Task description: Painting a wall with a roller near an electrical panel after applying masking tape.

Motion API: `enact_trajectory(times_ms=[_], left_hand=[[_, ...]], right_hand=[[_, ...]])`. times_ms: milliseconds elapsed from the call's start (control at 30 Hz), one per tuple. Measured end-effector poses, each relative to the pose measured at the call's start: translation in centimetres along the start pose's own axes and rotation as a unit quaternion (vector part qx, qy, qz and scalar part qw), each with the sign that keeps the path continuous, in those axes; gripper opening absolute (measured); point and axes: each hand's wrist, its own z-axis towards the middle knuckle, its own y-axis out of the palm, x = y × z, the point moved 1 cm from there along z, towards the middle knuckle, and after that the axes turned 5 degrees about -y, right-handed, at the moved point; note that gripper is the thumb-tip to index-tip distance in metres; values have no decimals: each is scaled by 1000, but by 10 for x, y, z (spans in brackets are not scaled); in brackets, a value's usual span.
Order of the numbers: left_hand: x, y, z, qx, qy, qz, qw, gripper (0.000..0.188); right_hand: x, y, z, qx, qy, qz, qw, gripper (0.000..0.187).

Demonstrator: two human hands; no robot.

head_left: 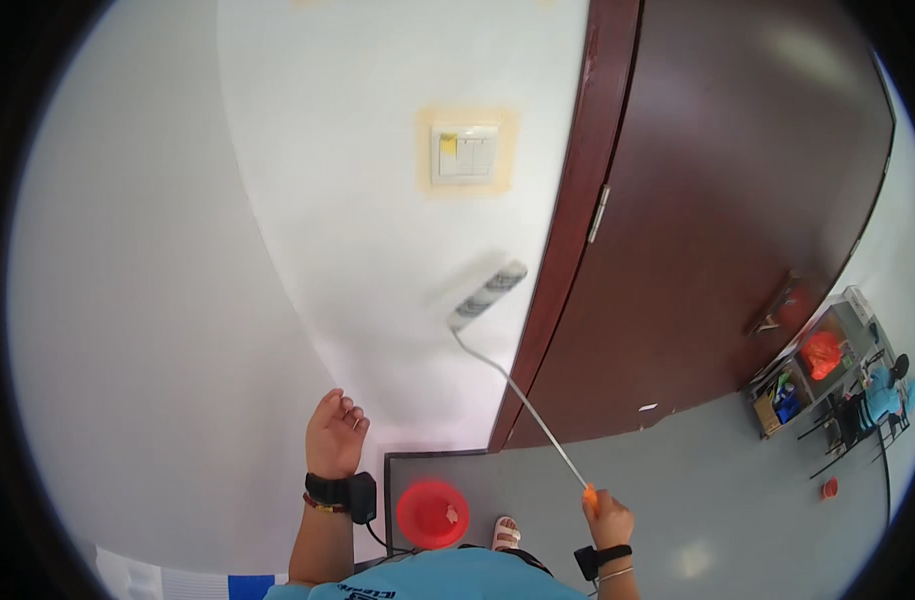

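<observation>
My right hand (610, 519) is closed round the orange handle of a paint roller (489, 296). Its thin bent metal rod slants up and left to a white sleeve with grey stripes, which is at the white wall (363, 190), below a light switch (465, 156). Whether the sleeve touches the wall, I cannot tell. My left hand (337, 436) is raised near the wall corner with loosely bent fingers and nothing visible in it. A red bucket (433, 515) stands on the floor between my arms, with a small pale piece inside.
A dark red door frame (560, 260) and brown door (723, 220) stand right of the switch. Yellowish tape or staining surrounds the switch. On the far right are a grey shelf unit (846, 340) with an orange-red bag, chairs, and a small red bucket (830, 488) on the grey floor.
</observation>
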Motion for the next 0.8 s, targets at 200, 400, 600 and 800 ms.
enact_trajectory(times_ms=[200, 400, 600, 800], left_hand=[[3, 7, -6, -2, 14, 16, 1000, 8], [3, -5, -5, 26, 40, 19, 999, 9], [-5, -1, -6, 25, 29, 22, 999, 10], [-13, 11, -5, 10, 18, 21, 1000, 13]], right_hand=[[-1, -64, 94, 199, -15, -17, 980, 26], [38, -111, 150, 207, -30, -55, 976, 27], [52, -141, 164, 223, -68, -72, 970, 29], [60, -152, 167, 175, -139, -94, 970, 27]])
